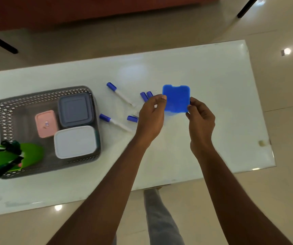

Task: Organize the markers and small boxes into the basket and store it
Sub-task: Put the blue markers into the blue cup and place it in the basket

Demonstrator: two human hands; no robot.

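Both hands, left (pixel 151 119) and right (pixel 201 119), grip one blue box (pixel 176 99) above a white table (pixel 213 76). Five blue-capped markers (pixel 120 94) lie beside them; three lidded boxes (pixel 75 141) sit in the grey basket (pixel 41 96).

Five blue-capped markers (pixel 120 94) lay on the counter (pixel 213 76); three lidded boxes (pixel 75 141) sat in one basket (pixel 41 93); one blue box (pixel 176 99) was held.
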